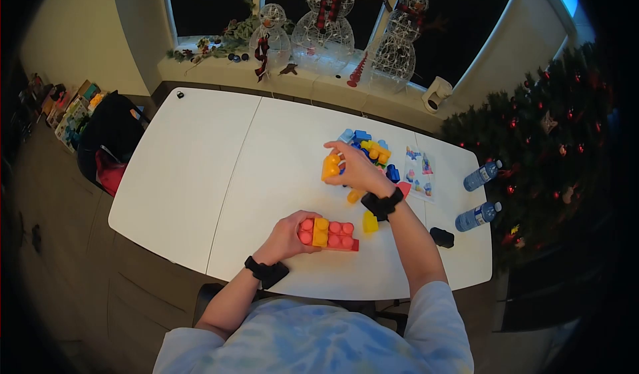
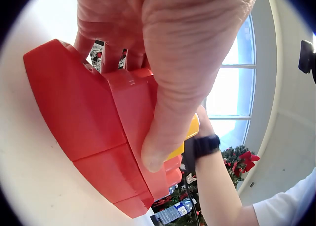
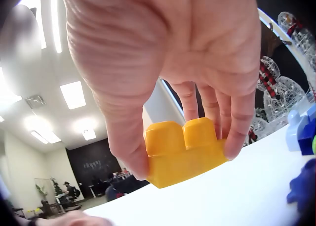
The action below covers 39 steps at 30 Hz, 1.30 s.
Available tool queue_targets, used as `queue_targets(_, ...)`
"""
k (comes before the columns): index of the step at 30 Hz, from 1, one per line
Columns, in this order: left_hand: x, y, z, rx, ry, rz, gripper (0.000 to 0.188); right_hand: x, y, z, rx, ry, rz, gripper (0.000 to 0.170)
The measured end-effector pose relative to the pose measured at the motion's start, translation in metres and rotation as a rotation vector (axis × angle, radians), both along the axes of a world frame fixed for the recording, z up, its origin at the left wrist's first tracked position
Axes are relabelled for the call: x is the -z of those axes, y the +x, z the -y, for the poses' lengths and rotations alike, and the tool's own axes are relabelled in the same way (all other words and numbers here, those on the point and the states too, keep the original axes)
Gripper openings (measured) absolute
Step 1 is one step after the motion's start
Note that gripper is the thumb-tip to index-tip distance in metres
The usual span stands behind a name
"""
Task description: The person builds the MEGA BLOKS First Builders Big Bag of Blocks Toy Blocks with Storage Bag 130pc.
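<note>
My left hand (image 1: pixel 285 238) grips a joined build of red toy building blocks (image 2: pixel 94 122), thumb along one side and fingers on the other. A narrow yellow block (image 1: pixel 320 232) sits among the red studs on its upper layer. The lower red layer stands at the table surface. Farther forward, my right hand (image 1: pixel 361 171) pinches an orange-yellow block (image 3: pixel 187 159) by its two ends between thumb and fingertips. Two rounded studs on that block face up toward the palm, and it is held over the white table (image 3: pixel 232 191).
Loose blocks in several colours (image 1: pixel 360 136) are heaped beyond the right hand. A picture sheet (image 1: pixel 429 186) lies beside them. Nearer me are a yellow block (image 1: pixel 370 223) and a black object (image 1: pixel 441 237). Two water bottles (image 1: pixel 480 175) stand near the right edge.
</note>
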<state>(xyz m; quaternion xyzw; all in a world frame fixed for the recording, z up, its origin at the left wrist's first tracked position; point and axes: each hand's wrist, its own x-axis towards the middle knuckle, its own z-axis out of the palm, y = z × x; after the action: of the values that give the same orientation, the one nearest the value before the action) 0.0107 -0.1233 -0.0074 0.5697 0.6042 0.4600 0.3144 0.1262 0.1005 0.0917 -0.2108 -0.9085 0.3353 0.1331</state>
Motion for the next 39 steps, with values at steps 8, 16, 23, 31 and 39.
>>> queue_targets(8,-0.004,0.000,0.000,0.014,-0.001,0.023,0.066,0.007,0.086,0.079,-0.093,-0.119,0.076,0.078)
queue_targets(16,-0.004,0.002,0.000,-0.015,0.021,0.007,0.064,0.032,0.088,0.105,-0.014,-0.100,-0.005,0.076)
queue_targets(23,-0.002,0.002,0.000,-0.004,0.016,0.005,0.066,0.048,0.087,0.107,-0.032,0.002,-0.058,0.074)
queue_targets(31,-0.008,0.001,-0.001,0.003,-0.001,0.028,0.063,0.046,0.084,0.106,-0.011,-0.014,-0.067,0.072)
queue_targets(39,-0.006,0.002,-0.002,0.009,-0.035,-0.007,0.067,0.045,0.086,0.107,0.008,-0.059,-0.045,0.072)
